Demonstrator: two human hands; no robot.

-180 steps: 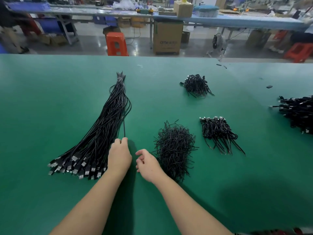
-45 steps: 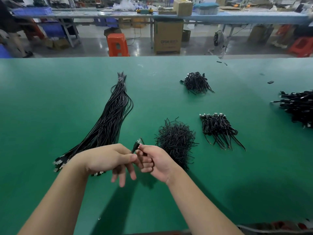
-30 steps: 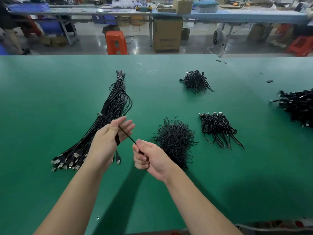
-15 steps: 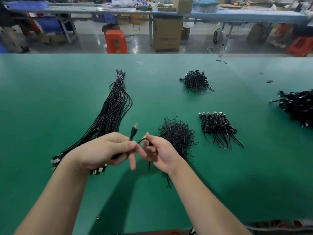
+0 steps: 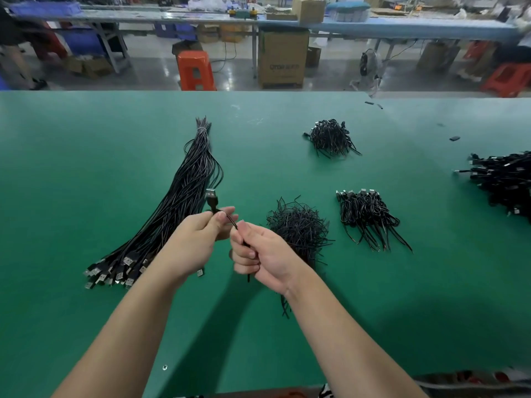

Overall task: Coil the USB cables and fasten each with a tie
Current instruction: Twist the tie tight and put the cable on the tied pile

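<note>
Both hands work one black USB cable above the green table mat (image 5: pixel 86 173).

Left: long bundle of straight black USB cables (image 5: pixel 178 202), metal plugs fanned near. Left hand (image 5: pixel 192 242) pinches the thin black USB cable (image 5: pixel 214 203) just below its upright plug, thumb on fingers. Right hand (image 5: pixel 261 255) fists the rest, end poking out below. Right of it: loose heap of black wire ties (image 5: pixel 296 228), then a pile of coiled tied cables (image 5: pixel 365 216); another coiled pile (image 5: pixel 330 137) farther.

Bare table (image 5: pixel 86 173) beside cable bundle (image 5: pixel 184 196)
</note>
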